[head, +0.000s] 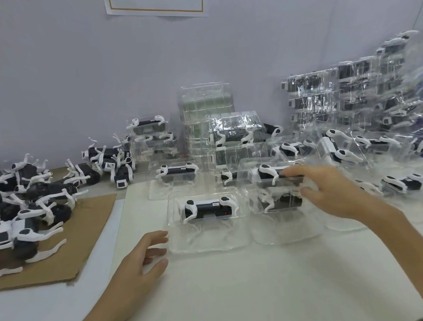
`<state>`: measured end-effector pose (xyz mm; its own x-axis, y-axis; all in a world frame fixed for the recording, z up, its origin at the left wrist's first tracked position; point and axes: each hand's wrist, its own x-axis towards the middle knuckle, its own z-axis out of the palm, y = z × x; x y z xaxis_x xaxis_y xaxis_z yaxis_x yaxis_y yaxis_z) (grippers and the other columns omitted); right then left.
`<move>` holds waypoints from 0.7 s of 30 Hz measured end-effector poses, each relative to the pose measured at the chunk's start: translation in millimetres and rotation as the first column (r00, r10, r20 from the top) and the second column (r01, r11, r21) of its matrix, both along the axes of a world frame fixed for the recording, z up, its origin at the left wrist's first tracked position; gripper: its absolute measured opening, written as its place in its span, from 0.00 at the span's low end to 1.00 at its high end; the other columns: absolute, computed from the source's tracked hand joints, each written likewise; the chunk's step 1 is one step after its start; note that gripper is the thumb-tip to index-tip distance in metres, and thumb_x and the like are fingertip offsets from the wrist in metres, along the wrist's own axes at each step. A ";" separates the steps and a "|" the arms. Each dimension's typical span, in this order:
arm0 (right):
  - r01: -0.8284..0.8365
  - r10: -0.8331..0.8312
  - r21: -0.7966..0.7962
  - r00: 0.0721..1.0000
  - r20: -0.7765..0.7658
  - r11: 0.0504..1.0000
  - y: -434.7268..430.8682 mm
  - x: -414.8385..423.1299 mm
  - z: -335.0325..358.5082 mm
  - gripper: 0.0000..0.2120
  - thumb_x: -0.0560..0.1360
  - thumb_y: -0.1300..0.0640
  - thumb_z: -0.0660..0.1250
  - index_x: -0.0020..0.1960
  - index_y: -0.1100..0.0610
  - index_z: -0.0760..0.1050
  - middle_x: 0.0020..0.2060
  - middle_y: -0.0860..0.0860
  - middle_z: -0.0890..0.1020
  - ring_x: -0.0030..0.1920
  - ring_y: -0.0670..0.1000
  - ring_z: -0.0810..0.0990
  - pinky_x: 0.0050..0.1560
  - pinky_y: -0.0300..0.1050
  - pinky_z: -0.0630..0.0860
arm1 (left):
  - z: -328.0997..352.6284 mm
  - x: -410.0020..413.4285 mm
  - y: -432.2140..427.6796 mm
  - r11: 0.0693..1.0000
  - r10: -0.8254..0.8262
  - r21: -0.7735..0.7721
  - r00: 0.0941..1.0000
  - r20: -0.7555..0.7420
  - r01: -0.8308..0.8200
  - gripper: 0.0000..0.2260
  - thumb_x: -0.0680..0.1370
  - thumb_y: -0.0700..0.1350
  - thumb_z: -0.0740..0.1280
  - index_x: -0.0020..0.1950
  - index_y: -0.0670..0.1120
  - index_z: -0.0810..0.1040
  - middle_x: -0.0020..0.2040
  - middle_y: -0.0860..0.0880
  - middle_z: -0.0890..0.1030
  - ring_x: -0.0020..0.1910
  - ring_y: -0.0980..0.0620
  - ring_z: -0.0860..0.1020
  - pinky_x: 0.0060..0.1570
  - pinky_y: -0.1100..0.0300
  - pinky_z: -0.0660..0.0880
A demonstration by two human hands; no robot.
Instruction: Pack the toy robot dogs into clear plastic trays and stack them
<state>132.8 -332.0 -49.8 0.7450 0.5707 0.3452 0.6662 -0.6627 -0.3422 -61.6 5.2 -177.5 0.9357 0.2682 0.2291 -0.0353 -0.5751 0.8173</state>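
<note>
Grasps one filled tray (pixel 250 168) with the right hand (pixel 331 191), fingers over the top, thumb on the near wall, on or just above a second filled tray (pixel 254 203); impossible to tell whether touching. Holds the left hand (pixel 142 257) released, fingers relaxed, just beside the front tray (pixel 211 239) with its dog. Judged about midway: filled stacks (pixel 311 94) at rear right; loose toy robot dogs (pixel 26 200) heaped on cardboard (pixel 95 215) at left, not yet packed. Empty trays (pixel 205 100) at centre rear.
</note>
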 end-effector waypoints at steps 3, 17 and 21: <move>0.057 -0.115 0.328 0.980 0.161 0.943 -18.1 8.6 13.0 0.28 0.72 0.75 0.61 0.64 0.51 0.76 0.63 0.48 0.77 0.27 0.44 0.76 0.33 0.39 0.78 | -0.1 -0.1 -0.2 1.000 -0.001 -0.009 1.000 0.000 0.001 0.19 0.79 0.37 0.67 0.63 0.58 0.72 0.59 0.69 0.76 0.58 0.64 0.78 0.59 0.68 0.71; 0.337 -0.386 0.189 0.808 0.444 0.922 -70.7 72.6 27.3 0.08 0.78 0.59 0.69 0.56 0.55 0.83 0.45 0.58 0.85 0.46 0.59 0.81 0.57 0.59 0.72 | -0.7 -0.8 -0.5 0.999 0.002 -0.042 1.000 -0.004 -0.003 0.19 0.80 0.36 0.66 0.63 0.58 0.73 0.60 0.67 0.77 0.58 0.61 0.78 0.60 0.58 0.71; 0.389 -0.494 0.306 0.730 0.473 0.869 -65.1 58.7 41.6 0.10 0.78 0.61 0.69 0.57 0.59 0.83 0.47 0.62 0.83 0.49 0.63 0.79 0.59 0.59 0.68 | -0.6 -0.9 -0.3 0.999 -0.004 -0.041 1.000 -0.010 0.003 0.19 0.80 0.36 0.66 0.63 0.58 0.73 0.60 0.67 0.77 0.58 0.62 0.78 0.59 0.59 0.71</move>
<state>191.5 -397.1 -8.2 0.5718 0.1146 0.8124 0.4207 -0.8911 -0.1704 -62.5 5.0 -178.1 0.9389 0.2737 0.2084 -0.0288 -0.5411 0.8404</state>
